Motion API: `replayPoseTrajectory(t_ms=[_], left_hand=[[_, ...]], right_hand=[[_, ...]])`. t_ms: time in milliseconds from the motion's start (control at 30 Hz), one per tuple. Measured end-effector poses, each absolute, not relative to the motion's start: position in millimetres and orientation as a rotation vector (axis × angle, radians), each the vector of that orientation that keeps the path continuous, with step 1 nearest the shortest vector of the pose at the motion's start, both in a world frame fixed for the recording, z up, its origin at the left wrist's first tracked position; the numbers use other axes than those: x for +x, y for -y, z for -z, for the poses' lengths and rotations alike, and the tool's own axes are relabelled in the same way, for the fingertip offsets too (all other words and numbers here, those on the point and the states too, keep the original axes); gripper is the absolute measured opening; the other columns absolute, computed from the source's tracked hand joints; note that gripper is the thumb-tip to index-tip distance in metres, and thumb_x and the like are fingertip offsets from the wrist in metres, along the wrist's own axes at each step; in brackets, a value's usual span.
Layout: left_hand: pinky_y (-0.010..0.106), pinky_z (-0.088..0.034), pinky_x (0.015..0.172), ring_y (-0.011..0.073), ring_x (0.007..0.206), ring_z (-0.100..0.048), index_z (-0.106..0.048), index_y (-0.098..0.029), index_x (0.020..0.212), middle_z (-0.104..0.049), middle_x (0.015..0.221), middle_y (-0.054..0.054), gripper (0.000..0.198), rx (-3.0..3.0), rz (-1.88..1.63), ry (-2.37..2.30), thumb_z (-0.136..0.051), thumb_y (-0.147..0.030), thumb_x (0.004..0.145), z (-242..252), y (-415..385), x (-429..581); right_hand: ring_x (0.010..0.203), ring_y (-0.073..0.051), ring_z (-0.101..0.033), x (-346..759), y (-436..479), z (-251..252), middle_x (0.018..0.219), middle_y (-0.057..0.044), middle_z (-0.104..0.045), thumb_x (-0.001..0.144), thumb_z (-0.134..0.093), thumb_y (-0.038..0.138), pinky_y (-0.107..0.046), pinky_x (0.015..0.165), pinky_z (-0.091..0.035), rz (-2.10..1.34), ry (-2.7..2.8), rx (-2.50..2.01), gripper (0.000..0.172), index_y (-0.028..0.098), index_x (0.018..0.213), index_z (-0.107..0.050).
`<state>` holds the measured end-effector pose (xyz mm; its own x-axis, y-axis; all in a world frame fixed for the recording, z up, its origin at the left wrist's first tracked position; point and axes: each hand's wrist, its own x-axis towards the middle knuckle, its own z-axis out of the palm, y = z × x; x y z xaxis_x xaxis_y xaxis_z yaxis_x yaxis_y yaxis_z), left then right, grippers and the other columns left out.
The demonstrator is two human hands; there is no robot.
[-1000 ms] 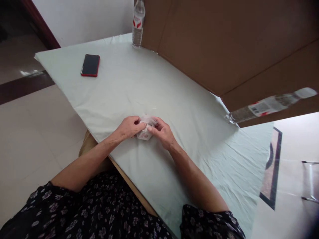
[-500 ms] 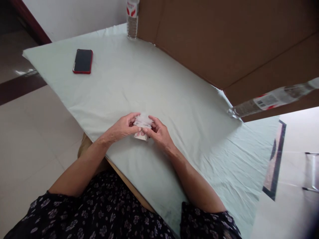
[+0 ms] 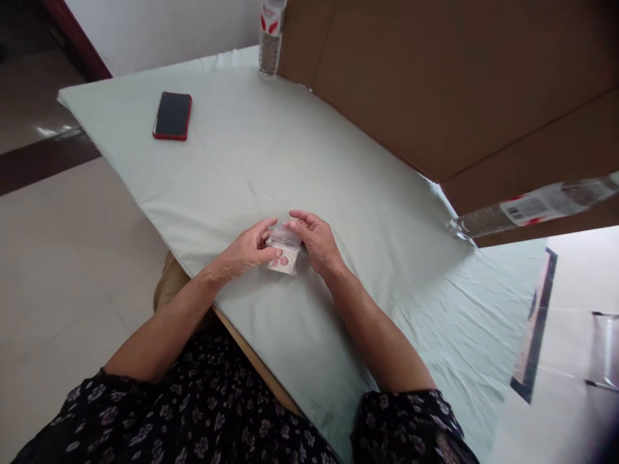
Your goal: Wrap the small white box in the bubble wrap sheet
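A small white box with red print sits in a clear plastic bag over the pale green cloth. My left hand grips the box's left side, its thumb lying across the printed face and its other fingers behind. On the right, my right hand is at the upper part of the bag, with thumb and forefinger at the plastic's edge. Whether those fingers pinch the plastic is too small to tell.
A dark phone with a red case lies at the back left of the cloth-covered table. One clear bottle and another bottle stand against the large brown cardboard.
My right thumb has moved off the box's printed face up to the bag's top edge, so more print shows. My left hand keeps its hold. The whole view has shifted slightly.
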<state>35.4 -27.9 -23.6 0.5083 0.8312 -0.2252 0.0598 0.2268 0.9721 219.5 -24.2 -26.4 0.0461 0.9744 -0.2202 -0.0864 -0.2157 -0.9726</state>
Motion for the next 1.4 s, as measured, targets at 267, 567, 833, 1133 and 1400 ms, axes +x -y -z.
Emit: replayPoseTrajectory(t_ms=[267,567,833,1133,1400], left_hand=[[0.033,-0.055,0.082,0.0197,0.096,-0.067,-0.040,-0.012,0.151,-0.067,0.125,0.015,0.074,1.390,-0.698,-1.020,-0.063,-0.031,0.083,21,34,35],[0.031,-0.052,0.080,0.0173,0.088,-0.066,-0.053,-0.014,0.141,-0.070,0.109,0.008,0.059,1.553,-0.750,-1.062,-0.060,-0.037,0.087,20,30,39],[0.035,-0.050,0.091,0.0203,0.099,-0.065,-0.056,-0.014,0.138,-0.071,0.113,0.011,0.049,1.655,-0.838,-1.154,-0.049,-0.038,0.096,30,39,41],[0.037,-0.050,0.096,0.0217,0.105,-0.064,-0.059,-0.015,0.131,-0.071,0.112,0.010,0.041,1.700,-0.906,-1.182,-0.042,-0.035,0.100,32,41,46],[0.035,-0.053,0.090,0.0212,0.102,-0.065,-0.059,-0.015,0.132,-0.072,0.116,0.012,0.041,1.638,-0.916,-1.195,-0.044,-0.034,0.099,34,43,46]], right_hand=[[0.074,-0.014,-0.063,214,32,22,0.082,0.001,-0.069,0.069,-0.081,0.041,-0.031,0.073,-0.053,-1.289,1.068,-1.219,0.041,0.022,0.103,-0.069],[0.065,-0.011,-0.054,213,42,14,0.071,0.003,-0.061,0.075,-0.073,0.034,-0.027,0.064,-0.046,-1.145,1.249,-1.263,0.016,0.022,0.081,-0.064],[0.083,-0.018,-0.065,220,53,10,0.083,0.000,-0.073,0.082,-0.066,0.025,-0.036,0.087,-0.049,-0.856,1.579,-1.337,0.003,0.024,0.080,-0.068],[0.111,-0.025,-0.068,232,65,7,0.106,-0.002,-0.078,0.090,-0.062,0.023,-0.045,0.102,-0.041,-0.428,2.106,-1.196,0.011,0.027,0.091,-0.072],[0.132,-0.029,-0.058,252,70,13,0.140,-0.010,-0.064,0.090,-0.069,0.043,-0.050,0.109,-0.044,-0.549,1.901,-1.227,0.043,0.029,0.130,-0.062]])
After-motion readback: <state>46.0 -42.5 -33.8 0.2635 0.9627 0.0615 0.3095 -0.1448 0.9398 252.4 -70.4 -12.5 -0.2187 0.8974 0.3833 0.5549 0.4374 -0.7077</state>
